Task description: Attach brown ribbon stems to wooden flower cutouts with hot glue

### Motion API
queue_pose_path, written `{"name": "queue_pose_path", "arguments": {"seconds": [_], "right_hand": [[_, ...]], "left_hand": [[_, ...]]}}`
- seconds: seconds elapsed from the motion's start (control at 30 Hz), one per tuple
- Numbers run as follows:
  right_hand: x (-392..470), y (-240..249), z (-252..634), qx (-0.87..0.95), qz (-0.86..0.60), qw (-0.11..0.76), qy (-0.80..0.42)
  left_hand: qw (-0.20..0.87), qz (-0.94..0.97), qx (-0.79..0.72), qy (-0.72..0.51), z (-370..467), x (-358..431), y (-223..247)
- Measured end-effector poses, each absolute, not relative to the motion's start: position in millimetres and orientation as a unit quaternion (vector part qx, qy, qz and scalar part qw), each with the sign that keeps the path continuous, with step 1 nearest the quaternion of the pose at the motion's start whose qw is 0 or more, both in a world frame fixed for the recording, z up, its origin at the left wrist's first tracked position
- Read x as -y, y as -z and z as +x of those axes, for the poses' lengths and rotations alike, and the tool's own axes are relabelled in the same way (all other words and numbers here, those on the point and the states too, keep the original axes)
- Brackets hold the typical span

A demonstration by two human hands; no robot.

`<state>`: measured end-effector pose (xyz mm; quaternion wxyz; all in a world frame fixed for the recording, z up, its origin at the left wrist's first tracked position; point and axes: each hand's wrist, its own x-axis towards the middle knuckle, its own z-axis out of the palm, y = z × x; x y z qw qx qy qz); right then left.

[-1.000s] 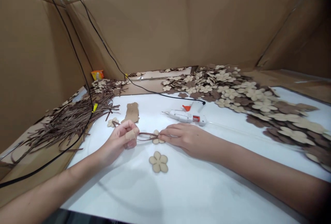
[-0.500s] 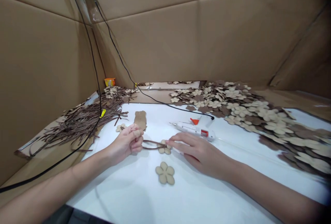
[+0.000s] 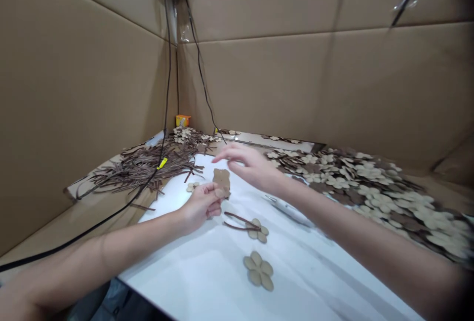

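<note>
My left hand is closed in a pinch at the near edge of a small brown scrap piece; whatever lies between its fingertips, if anything, is hidden. Beyond that scrap my right hand reaches leftward, fingers stretched out and holding nothing visible. Below the hands, a brown cord lies folded, its two loose ends pointing left and its other end on a beige flower cutout. Another beige flower rests nearer me. A white glue gun is partly covered by my right forearm.
Many brown cord strips are heaped at the left. Beige and brown flower cutouts are piled along the right. A black cable with a yellow tag crosses the left side. Cardboard walls enclose the table, with an orange box in the corner.
My right hand has left the cord and flower and moved away and leftward, beyond the scrap piece. The cord's left ends now lie free of my left hand. The view has turned left.
</note>
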<state>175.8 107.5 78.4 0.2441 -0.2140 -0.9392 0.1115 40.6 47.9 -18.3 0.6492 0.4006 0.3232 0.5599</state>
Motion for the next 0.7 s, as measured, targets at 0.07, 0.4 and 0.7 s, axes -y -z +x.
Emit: {"name": "queue_pose_path", "arguments": {"seconds": [0.07, 0.4, 0.7], "right_hand": [[-127, -79, 133, 0.965, -0.214, 0.106, -0.105], [-179, -22, 32, 0.965, -0.246, -0.083, -0.025], [-195, -12, 45, 0.971, -0.236, -0.018, -0.034]], "left_hand": [[0.648, 0.393, -0.325, -0.565, 41, -48, 20], [0.703, 0.361, -0.326, -0.518, 45, -50, 21], [0.728, 0.324, -0.319, -0.513, 41, -51, 20]]}}
